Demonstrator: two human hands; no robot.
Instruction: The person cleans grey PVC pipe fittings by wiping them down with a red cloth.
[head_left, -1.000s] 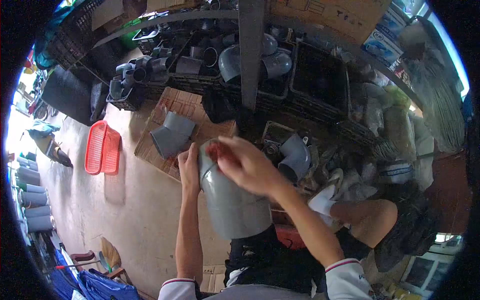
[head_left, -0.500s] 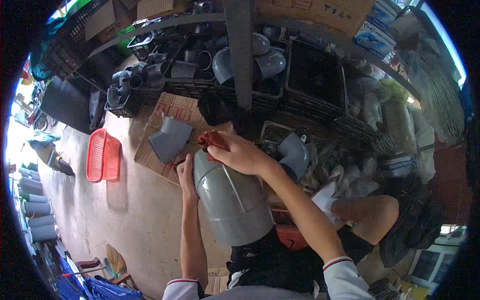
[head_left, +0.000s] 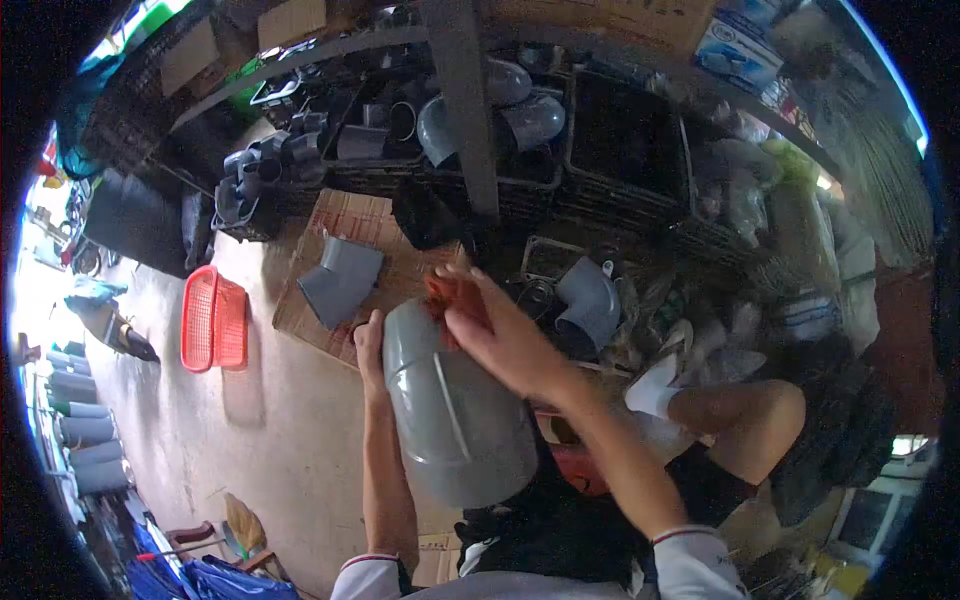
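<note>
A large grey plastic pipe elbow point(head_left: 460, 420) rests against my lap, its glossy curved side facing up. My left hand point(head_left: 370, 350) grips its far left rim, with the thumb along the edge and the other fingers hidden behind it. My right hand point(head_left: 495, 335) clutches a reddish-brown rag point(head_left: 452, 300) and presses it against the elbow's upper right side. Beyond my hands, a second grey pipe elbow point(head_left: 345, 278) lies on a flattened cardboard sheet point(head_left: 300, 318).
A red plastic basket point(head_left: 232, 325) stands on the floor to the left. Another grey elbow point(head_left: 588, 300) sits by my foot, near clear plastic bags point(head_left: 725, 345). Black crates point(head_left: 625, 140) of fittings line the back beneath a shelf. A broom point(head_left: 243, 520) lies lower left.
My right hand and the rag have moved right, from the elbow's far end to its upper right side. The elbow has turned slightly, while my left hand keeps its grip.
</note>
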